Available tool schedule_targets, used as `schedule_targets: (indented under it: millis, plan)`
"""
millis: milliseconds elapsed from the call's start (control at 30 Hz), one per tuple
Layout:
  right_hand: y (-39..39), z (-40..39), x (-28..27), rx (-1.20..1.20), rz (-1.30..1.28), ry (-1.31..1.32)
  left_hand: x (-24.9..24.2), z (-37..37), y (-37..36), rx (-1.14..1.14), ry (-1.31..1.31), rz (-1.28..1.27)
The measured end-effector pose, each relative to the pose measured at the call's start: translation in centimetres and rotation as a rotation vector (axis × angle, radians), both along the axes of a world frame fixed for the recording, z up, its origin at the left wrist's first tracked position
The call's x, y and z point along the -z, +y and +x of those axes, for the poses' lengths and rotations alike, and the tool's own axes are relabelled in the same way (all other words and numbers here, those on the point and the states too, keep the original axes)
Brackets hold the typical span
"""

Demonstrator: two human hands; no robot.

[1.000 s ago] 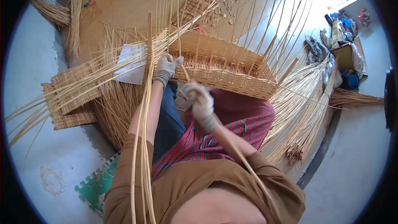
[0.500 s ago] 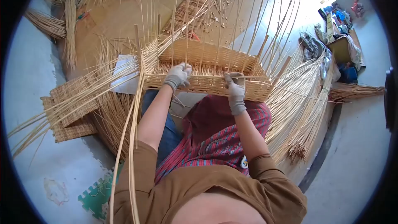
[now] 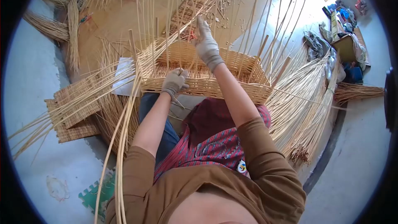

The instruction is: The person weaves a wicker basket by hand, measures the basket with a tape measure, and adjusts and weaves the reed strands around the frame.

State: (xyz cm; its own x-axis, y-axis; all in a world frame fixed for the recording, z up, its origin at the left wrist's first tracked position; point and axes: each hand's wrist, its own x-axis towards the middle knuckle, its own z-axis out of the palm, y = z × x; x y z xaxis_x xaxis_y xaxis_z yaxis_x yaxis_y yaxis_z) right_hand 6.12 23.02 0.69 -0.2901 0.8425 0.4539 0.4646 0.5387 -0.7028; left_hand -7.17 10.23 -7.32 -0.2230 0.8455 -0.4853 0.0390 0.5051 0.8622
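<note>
A rectangular wicker basket [image 3: 199, 90] with tall upright stakes rests across the knees, its inside facing up. My left hand [image 3: 175, 81], in a grey glove, is closed at the near rim, left of the middle, around the foot of a thin stake. Above the basket's far side, my right hand [image 3: 206, 45], gloved too, is raised with its fingers stretched up beside the stakes; nothing shows in its grip. Long loose strands [image 3: 125, 130] hang from the basket's left end.
Bundles of cane [image 3: 300, 112] lie at the right, others [image 3: 46, 25] at the far left. Woven panels [image 3: 78, 103] are on the left, another [image 3: 186, 16] beyond the basket. A green mat [image 3: 97, 193] lies lower left. Clothes and bags [image 3: 346, 20] are at the upper right.
My right hand has left the near rim and moved up and left over the basket, its fingers now extended. My left hand has shifted slightly down and left, and the stakes lean differently.
</note>
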Motion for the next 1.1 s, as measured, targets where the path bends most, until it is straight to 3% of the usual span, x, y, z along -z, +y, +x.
schedule_targets:
  millis: [67,133,167,233,300,333,400,433,500,533,567,600,633,667,700,767,800,833,867,900,967,1000,1100]
  plan:
    - [-1.1,3.1,-0.4,-0.069,-0.391,0.301,1.8,-0.7,0.6,-0.009,-0.005,-0.033]
    - [-4.2,11.1,6.1,-0.136,-0.341,0.432,3.2,-1.0,-0.2,-0.019,-0.01,0.025]
    - [-6.9,12.8,10.4,-0.115,-0.415,0.689,3.2,-0.9,0.2,-0.015,0.007,0.104]
    - [-9.2,14.3,11.6,-0.082,-0.498,0.934,0.9,-0.3,0.4,-0.04,-0.064,0.108]
    - [-10.3,14.3,7.7,0.139,-0.651,0.75,-2.3,0.1,0.7,0.021,0.173,0.173]
    - [-10.3,14.7,7.7,0.082,-0.733,0.82,-2.8,0.5,1.0,0.044,0.252,0.193]
    - [-11.3,13.5,8.1,0.1,-0.586,0.784,-3.1,1.6,2.5,-0.038,0.842,0.061]
    - [-11.6,12.8,7.6,0.12,-0.435,0.763,-3.4,2.0,3.2,-0.05,0.831,0.077]
    - [-11.7,14.2,7.0,0.054,-0.451,0.732,-3.2,1.7,2.5,-0.045,0.774,0.108]
    - [-10.5,16.0,7.4,0.099,-0.542,0.633,-2.4,1.1,2.5,-0.09,0.508,0.193]
    - [-9.0,17.5,7.7,0.139,-0.619,0.541,-1.6,1.5,2.3,-0.08,0.51,0.205]
    - [-8.1,18.9,9.8,0.291,-0.516,0.644,-2.9,2.4,1.4,-0.218,0.421,0.448]
    - [-8.4,19.0,8.6,0.29,-0.497,0.648,-3.7,3.7,0.7,-0.361,0.314,0.687]
    - [-10.2,18.9,6.9,0.353,-0.566,0.728,-3.7,5.1,0.3,-0.059,0.358,0.688]
    - [-11.6,18.8,5.9,0.417,-0.637,0.803,-0.8,7.0,1.1,0.15,0.359,0.392]
    - [-10.4,18.3,7.8,0.456,-0.545,0.712,4.8,9.3,3.5,0.342,0.363,0.119]
    - [-7.3,17.5,10.4,0.22,-0.219,0.842,6.4,9.7,4.1,0.337,0.593,0.197]
    - [-5.0,16.2,8.2,0.249,0.14,0.231,7.5,9.8,3.5,0.339,0.819,0.254]
    - [-3.3,14.5,4.7,0.252,0.473,-0.391,1.4,10.4,2.5,0.336,0.731,0.143]
    - [-1.2,10.9,1.7,0.186,0.375,-0.272,-0.8,10.4,2.3,0.336,0.731,0.135]
    - [-0.5,8.5,-1.5,0.119,0.279,-0.167,-2.6,10.9,2.6,0.206,0.412,-0.025]
    - [-0.8,9.1,-2.4,0.053,-0.131,0.116,-1.5,10.4,2.9,0.155,0.298,-0.041]
    - [-3.6,18.5,5.9,0.1,-0.435,0.543,-0.3,9.8,3.1,0.231,0.195,-0.042]
